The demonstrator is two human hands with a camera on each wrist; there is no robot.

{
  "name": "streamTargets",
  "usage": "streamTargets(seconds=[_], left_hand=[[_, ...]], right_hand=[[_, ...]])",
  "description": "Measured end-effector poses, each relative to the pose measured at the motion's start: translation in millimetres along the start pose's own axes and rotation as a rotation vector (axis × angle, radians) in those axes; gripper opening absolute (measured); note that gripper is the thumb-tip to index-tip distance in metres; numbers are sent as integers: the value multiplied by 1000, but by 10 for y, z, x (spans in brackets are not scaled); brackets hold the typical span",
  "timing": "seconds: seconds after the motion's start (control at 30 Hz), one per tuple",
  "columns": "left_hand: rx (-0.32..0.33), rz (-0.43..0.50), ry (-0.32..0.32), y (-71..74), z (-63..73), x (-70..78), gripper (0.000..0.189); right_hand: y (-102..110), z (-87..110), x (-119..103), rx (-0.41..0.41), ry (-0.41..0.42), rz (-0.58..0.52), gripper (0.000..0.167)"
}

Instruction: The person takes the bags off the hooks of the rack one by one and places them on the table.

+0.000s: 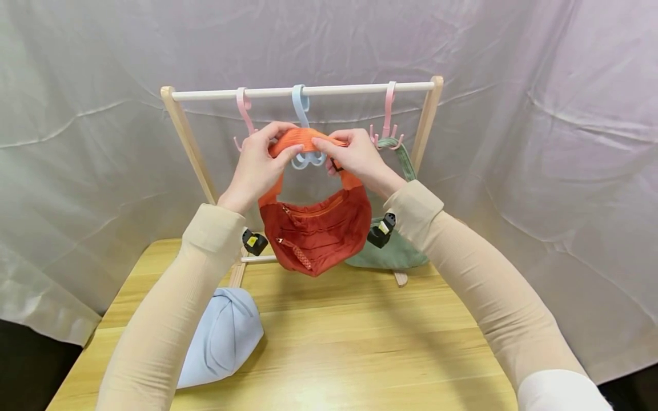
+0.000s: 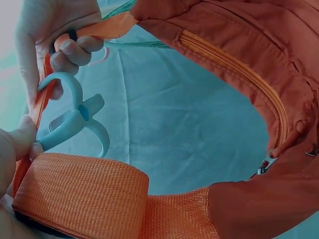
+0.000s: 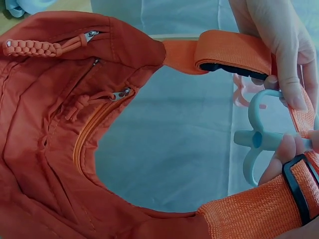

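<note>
A rust-red bag (image 1: 329, 228) with zippered pockets hangs from its bright orange strap (image 1: 300, 137). My left hand (image 1: 259, 162) pinches the strap's left part between thumb and fingers, and my right hand (image 1: 362, 157) pinches it on the right. Between the hands, the strap lies across the front of a light blue hook (image 1: 300, 105), whose curled prongs (image 1: 308, 160) show just under it. In the left wrist view the hook's prongs (image 2: 79, 117) sit inside the strap's loop. A black buckle (image 3: 296, 186) on the strap shows by the right fingers in the right wrist view.
The hook hangs on the white bar (image 1: 205, 95) of a wooden rack. Pink hooks (image 1: 244, 111) hang on either side, and a green bag (image 1: 396, 251) is on the right one. A light blue bag (image 1: 226, 337) lies on the wooden table (image 1: 360, 342), by the left forearm.
</note>
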State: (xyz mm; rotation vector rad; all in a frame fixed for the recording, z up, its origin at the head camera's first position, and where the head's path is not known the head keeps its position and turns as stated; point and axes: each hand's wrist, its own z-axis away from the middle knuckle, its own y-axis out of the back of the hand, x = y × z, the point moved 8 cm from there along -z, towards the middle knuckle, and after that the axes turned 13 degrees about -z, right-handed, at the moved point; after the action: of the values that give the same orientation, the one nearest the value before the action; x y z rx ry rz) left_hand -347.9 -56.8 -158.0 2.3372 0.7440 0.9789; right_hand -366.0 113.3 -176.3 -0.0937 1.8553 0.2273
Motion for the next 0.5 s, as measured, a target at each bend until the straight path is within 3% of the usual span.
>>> streamTargets(seconds=[0.5], left_hand=[[14, -41, 1, 19, -11, -10, 37]], right_hand=[[-2, -33, -147, 22, 97, 210, 32]])
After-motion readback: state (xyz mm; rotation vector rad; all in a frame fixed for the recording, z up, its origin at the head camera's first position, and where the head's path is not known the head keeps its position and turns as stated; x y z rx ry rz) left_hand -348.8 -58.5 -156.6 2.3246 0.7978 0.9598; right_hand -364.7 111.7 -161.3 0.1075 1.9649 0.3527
